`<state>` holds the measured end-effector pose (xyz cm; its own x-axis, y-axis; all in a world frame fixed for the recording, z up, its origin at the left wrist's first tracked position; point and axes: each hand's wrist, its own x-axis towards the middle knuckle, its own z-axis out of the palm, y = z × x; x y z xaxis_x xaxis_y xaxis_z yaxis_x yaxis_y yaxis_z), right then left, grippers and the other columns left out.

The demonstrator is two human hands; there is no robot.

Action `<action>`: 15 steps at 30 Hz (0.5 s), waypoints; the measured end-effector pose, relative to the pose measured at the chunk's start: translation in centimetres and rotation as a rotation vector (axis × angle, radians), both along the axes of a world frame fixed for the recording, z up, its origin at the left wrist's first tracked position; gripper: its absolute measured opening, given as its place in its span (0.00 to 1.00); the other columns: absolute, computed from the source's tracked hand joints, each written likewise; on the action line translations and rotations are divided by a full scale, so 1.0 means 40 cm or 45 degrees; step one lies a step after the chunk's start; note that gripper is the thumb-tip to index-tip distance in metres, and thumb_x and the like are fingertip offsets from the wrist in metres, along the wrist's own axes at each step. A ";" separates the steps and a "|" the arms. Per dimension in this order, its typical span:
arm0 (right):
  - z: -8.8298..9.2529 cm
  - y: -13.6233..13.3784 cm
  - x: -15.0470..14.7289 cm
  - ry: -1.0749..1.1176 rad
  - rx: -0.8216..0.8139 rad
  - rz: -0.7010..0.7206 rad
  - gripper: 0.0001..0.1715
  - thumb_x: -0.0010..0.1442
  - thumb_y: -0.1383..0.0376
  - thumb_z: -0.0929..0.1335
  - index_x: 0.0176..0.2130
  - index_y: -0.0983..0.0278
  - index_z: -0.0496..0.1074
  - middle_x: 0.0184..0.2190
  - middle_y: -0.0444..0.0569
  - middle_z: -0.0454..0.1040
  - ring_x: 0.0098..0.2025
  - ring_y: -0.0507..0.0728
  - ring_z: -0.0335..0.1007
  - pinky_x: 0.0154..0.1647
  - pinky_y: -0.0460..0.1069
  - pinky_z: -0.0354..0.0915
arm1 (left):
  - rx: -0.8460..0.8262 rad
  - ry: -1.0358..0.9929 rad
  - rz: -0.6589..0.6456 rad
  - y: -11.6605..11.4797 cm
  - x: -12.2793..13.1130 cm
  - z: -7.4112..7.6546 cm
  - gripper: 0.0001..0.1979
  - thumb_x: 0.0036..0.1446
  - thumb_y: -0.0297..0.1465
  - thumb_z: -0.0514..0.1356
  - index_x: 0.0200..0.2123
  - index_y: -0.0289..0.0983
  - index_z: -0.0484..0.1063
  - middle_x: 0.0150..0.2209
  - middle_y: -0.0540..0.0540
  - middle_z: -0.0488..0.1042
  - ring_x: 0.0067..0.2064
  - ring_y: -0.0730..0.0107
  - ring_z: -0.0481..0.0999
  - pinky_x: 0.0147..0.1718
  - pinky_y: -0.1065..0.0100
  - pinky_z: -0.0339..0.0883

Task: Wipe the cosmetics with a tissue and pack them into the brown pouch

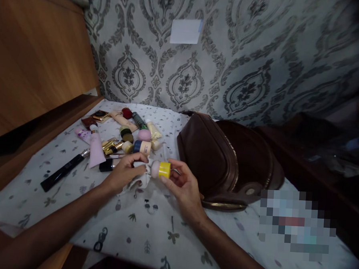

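My left hand [123, 173] pinches a bunched white cloth [142, 181]; my right hand [186, 187], half-curled, grips the yellow-ended container [164, 170] over the table [126, 240], roughly midway between near and far edges. Best: steady fingertip hold, turn it slowly against the cloth.

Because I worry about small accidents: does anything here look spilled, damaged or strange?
No spill or damage is visible. Cosmetics lie jumbled beside the brown bag. Only the pixelated patch at right looks odd, because it hides what lies there.
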<state>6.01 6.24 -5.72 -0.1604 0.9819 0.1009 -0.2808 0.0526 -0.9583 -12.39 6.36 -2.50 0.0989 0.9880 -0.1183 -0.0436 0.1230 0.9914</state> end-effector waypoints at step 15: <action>0.024 -0.017 -0.007 -0.048 -0.098 0.102 0.24 0.44 0.60 0.78 0.36 0.61 0.65 0.30 0.39 0.70 0.31 0.51 0.66 0.34 0.46 0.64 | 0.298 0.293 -0.019 0.001 -0.002 -0.012 0.09 0.48 0.36 0.62 0.30 0.36 0.72 0.28 0.52 0.70 0.27 0.74 0.65 0.27 0.73 0.60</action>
<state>5.71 5.58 -4.78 -0.2410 0.9704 0.0179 -0.2445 -0.0429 -0.9687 -12.48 6.38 -2.96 0.1107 0.9897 0.0906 0.1849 -0.1101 0.9766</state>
